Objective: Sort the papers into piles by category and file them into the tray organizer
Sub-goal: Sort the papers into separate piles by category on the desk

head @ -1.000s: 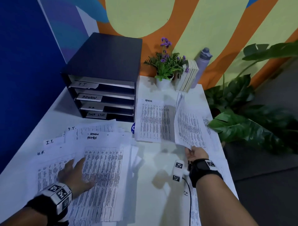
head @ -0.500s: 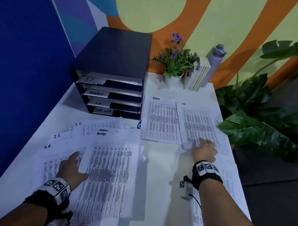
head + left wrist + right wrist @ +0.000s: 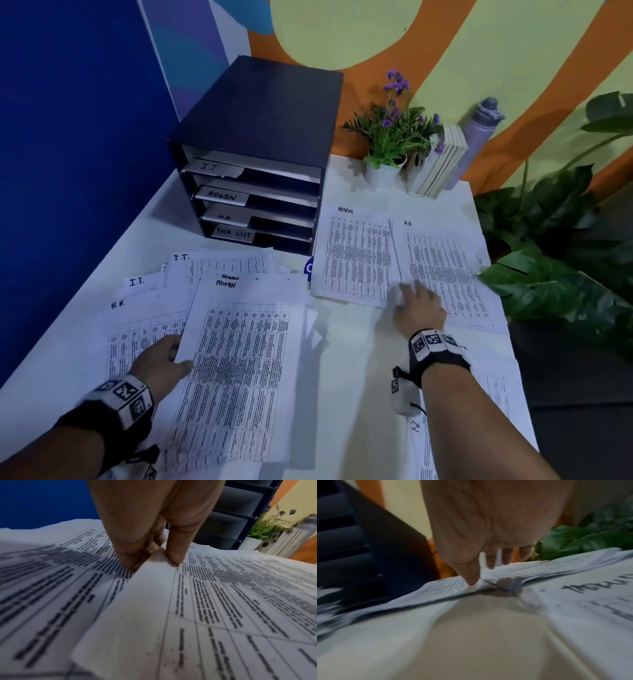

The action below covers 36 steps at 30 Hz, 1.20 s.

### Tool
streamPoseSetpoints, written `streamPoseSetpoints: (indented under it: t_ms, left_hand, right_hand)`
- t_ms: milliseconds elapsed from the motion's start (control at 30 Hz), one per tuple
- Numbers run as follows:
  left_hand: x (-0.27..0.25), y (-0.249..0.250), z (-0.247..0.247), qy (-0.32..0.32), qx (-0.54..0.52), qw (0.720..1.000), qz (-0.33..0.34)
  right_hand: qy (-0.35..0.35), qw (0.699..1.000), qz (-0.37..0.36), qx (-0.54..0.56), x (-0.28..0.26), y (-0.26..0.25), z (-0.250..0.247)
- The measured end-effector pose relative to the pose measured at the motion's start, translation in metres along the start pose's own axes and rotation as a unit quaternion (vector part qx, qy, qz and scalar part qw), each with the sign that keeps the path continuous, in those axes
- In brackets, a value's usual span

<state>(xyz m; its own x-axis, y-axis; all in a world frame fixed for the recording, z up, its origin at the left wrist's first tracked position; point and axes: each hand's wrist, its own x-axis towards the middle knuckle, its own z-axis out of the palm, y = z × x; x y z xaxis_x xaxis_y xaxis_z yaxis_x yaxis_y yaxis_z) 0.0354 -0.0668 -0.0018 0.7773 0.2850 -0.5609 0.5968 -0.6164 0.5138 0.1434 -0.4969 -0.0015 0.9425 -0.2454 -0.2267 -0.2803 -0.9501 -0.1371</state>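
Left hand [image 3: 158,360] is pinched on the left edge of the top admin sheet [image 3: 239,370], thumb on top. Its long axis runs away from the body, so the right-side admin pile [image 3: 354,253] probably gets reached by sliding rightward. Right hand [image 3: 418,306] is laid flat, fingers relaxed, on the HR pile [image 3: 445,270] by the table [image 3: 349,394] edge.

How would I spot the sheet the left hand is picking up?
Start at the dark tray organizer at the back of the table. In front of it lies a loose spread of papers. The sheet lies topmost there, headed ADMIN, its left edge pinched by the left hand.
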Motion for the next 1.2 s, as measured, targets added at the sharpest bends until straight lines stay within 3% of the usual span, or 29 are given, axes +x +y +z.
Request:
streamPoseSetpoints:
  t_ms: [67, 167, 333, 467, 667, 1100, 1200]
  left_hand:
    - [-0.002, 0.002, -0.001, -0.007, 0.001, 1.0, 0.001]
    - [-0.003, 0.002, -0.002, -0.011, 0.0, 1.0, 0.0]
    - [-0.006, 0.004, -0.002, -0.009, -0.004, 1.0, -0.002]
    - [-0.006, 0.006, -0.004, -0.018, -0.01, 1.0, 0.0]
    - [-0.007, 0.004, -0.005, -0.016, -0.004, 1.0, 0.003]
    - [-0.002, 0.008, -0.004, -0.02, -0.028, 0.999, 0.0]
    - [0.001, 0.005, -0.007, -0.017, -0.025, 0.999, 0.021]
  right_hand:
    - [-0.006, 0.993, -0.115, -0.022, -0.006, -0.015, 0.007]
    - [-0.041, 0.986, -0.156, -0.048, -0.009, -0.037, 0.019]
    - [-0.054, 0.988, -0.143, -0.034, -0.004, -0.061, 0.024]
    - [0.019, 0.998, -0.056, -0.013, 0.004, -0.046, 0.009]
    - [-0.103, 0.993, 0.032, -0.055, 0.013, 0.014, -0.008]
    - [-0.155, 0.983, 0.084, -0.039, 0.022, 0.005, -0.017]
    - [-0.067, 0.996, 0.048, -0.037, 0.011, -0.012, -0.016]
